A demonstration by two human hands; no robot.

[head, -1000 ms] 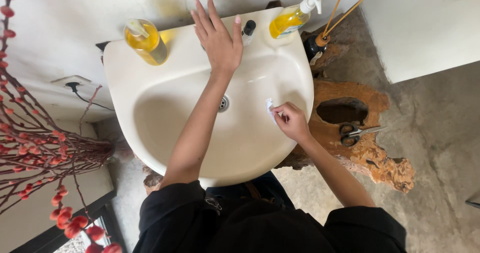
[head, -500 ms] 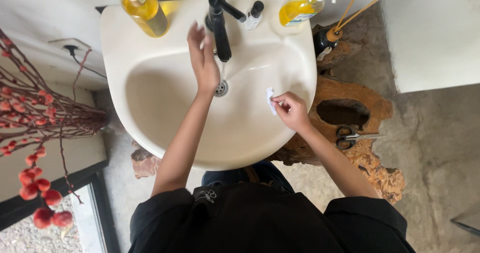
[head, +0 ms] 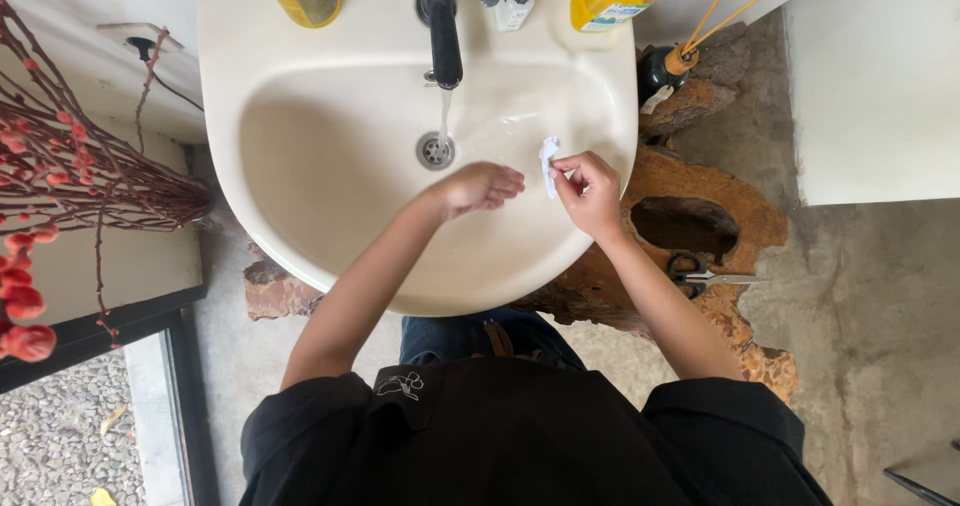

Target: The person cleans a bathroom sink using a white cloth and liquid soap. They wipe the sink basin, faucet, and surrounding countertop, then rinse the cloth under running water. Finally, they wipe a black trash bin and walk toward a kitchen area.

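We stand over a cream basin (head: 330, 216), with a black tap (head: 443, 26) running a thin stream of water toward the drain (head: 435, 151). Our left hand (head: 478, 186) hangs over the bowl, fingers loosely curled and holding nothing. Our right hand (head: 590, 191) pinches a small white scrap (head: 548, 161) at the basin's right side, just beside the left fingertips.

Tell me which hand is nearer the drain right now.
Left. The left hand hovers just below and right of the drain; the right hand is farther right by the rim, pinching a white scrap.
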